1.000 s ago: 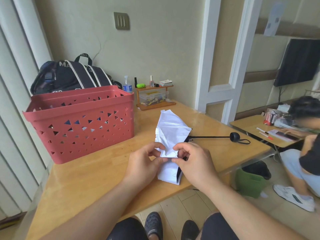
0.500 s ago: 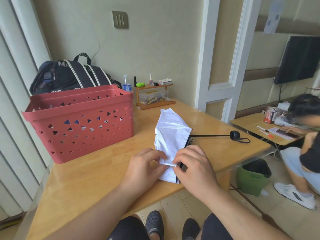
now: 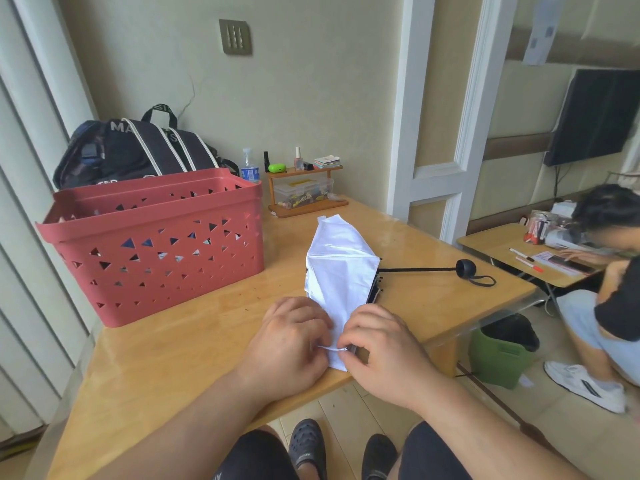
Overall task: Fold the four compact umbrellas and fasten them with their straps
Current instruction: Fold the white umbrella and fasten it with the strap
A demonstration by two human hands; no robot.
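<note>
Left hand (image 3: 289, 344) and right hand (image 3: 382, 348) both pinch the white fabric compact umbrella (image 3: 341, 275) at its near edge. Risk: slick canopy pleats slip (shaft unretracted), so 1 fold springs open.

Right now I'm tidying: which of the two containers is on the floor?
The green bin, below the table's right end; the red basket stands on the table.

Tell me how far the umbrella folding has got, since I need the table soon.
Done: nothing clearly; the red basket hides its contents. In hand: left hand and right hand pinch the white umbrella canopy's near edge. Left: its black shaft is extended, no strap fastened.
</note>
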